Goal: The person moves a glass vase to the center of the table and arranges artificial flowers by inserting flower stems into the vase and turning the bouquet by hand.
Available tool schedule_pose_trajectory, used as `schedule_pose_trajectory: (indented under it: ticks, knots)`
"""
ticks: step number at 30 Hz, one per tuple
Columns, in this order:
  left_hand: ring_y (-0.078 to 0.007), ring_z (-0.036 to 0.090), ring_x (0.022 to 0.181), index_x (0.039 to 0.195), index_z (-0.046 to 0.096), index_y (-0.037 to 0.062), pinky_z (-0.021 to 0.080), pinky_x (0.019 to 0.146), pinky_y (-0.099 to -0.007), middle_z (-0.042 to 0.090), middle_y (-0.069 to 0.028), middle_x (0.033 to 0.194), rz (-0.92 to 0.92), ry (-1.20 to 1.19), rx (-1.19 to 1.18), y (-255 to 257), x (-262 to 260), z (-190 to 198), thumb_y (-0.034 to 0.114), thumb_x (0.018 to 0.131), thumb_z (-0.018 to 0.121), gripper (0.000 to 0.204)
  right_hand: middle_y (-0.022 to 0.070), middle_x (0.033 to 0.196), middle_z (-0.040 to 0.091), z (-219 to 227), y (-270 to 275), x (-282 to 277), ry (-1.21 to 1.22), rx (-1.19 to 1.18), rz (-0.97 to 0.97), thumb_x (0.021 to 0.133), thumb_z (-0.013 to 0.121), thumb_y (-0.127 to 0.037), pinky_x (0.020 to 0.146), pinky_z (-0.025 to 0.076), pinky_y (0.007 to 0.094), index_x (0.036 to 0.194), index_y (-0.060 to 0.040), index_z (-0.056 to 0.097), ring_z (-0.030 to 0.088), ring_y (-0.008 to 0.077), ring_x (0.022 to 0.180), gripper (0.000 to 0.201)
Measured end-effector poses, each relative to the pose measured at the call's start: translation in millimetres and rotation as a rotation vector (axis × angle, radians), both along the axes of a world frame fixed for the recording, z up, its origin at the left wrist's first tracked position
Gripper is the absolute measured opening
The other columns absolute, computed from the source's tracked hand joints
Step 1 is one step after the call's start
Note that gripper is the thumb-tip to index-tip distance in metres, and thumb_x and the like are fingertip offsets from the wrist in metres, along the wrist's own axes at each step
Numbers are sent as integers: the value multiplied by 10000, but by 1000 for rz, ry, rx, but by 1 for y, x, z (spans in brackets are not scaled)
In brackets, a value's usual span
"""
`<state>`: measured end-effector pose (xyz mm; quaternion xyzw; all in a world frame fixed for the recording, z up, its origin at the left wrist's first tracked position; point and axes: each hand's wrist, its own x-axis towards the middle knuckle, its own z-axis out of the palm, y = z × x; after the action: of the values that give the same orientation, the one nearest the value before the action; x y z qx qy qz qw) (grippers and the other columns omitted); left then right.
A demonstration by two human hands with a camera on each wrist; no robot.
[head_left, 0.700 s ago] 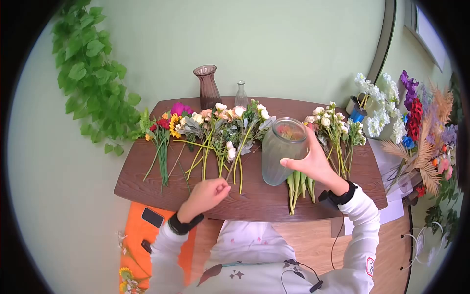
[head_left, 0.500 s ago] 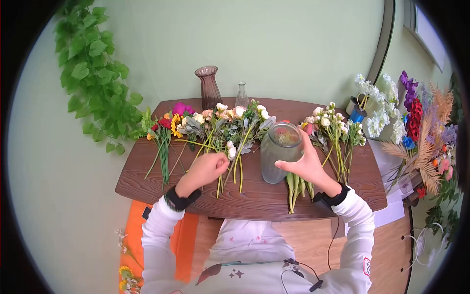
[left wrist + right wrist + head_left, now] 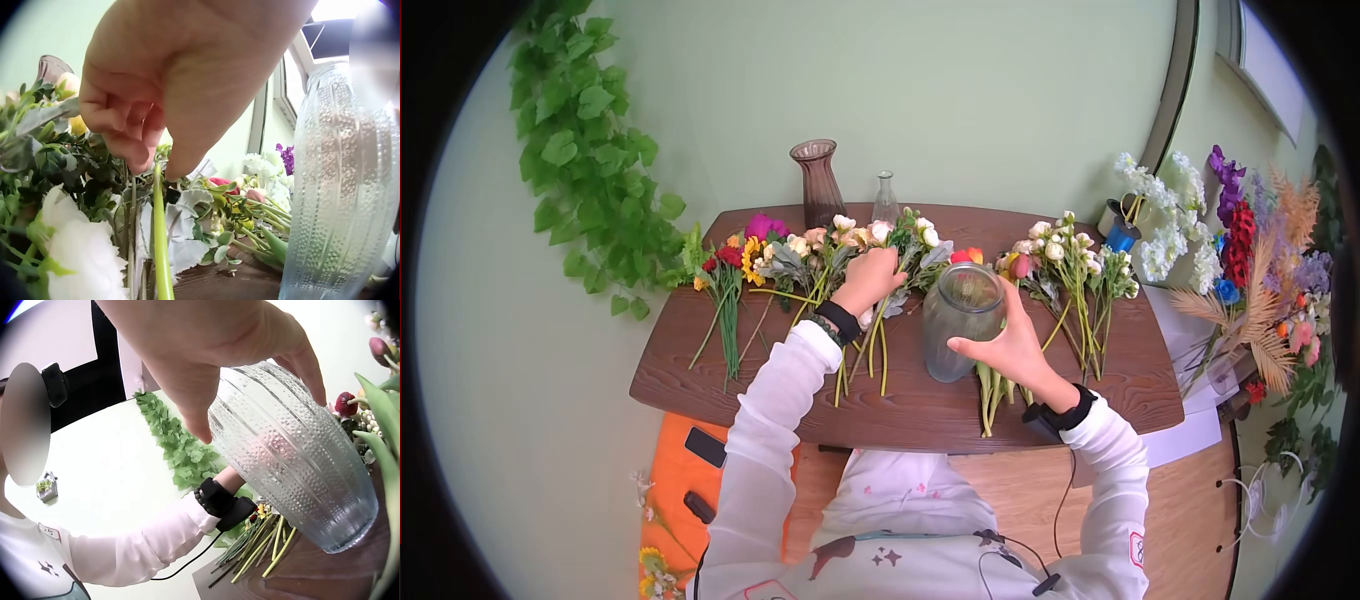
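Observation:
My left hand (image 3: 870,281) is over the middle flowers (image 3: 922,236). In the left wrist view the thumb and fingertips of this hand (image 3: 169,87) pinch the upper end of a bright green stem (image 3: 162,250), beside a white bloom (image 3: 84,262). My right hand (image 3: 1012,347) grips the clear ribbed glass vase (image 3: 960,335) around its side near the mouth. From the right wrist view, thumb and fingers of the right hand (image 3: 231,350) lie on opposite sides of the textured vase (image 3: 300,462). Its base is close to the tabletop; contact is unclear.
On the brown table (image 3: 730,385), a purple-brown vase (image 3: 820,185) and small clear bottle (image 3: 885,200) stand at the back. Red and yellow flowers (image 3: 750,260) lie left, white ones (image 3: 1055,245) right. Thick green stems (image 3: 990,400) lie by the large vase.
My left hand has travelled from near the table's front edge up and right to the middle flowers, and its fingers now pinch a stem. The right hand and vase have shifted slightly left and down in view.

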<state>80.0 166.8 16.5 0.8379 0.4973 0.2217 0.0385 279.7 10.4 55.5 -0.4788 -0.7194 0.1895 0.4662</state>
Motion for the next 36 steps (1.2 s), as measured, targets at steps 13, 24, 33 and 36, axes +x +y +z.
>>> schedule_pose_trajectory:
  ticks: [13,24,33,36]
  knots:
    - [-216,503,500,692,545,23,398,493,-335,510,-81,540,-73,-472,-13,12,-8,16,210,754,581,200,190,1205,400,-8,1,1,-48,61,54,585,775,-257,961,326,358,1273,14,242,408,290,1144,911]
    - [-50,384,514,754,570,14,325,475,-236,453,20,540,-109,-494,-110,-18,-33,69,244,828,542,243,134,1069,430,-2,10,32,122,-10,-1,880,471,-213,775,409,283,1129,3,434,504,188,894,331]
    - [-168,511,512,663,536,-8,411,518,-313,520,-94,555,66,-289,-51,15,-93,25,259,767,597,292,242,1095,446,-64,75,164,-271,-192,-519,765,537,-251,861,393,392,1094,2,457,477,368,999,422]
    - [-180,545,534,642,536,-9,435,537,-318,538,-103,563,116,-205,-78,21,-106,9,249,754,613,292,251,1085,462,-81,80,191,-383,-305,-738,716,580,-294,820,424,403,1134,-1,414,510,394,950,537]
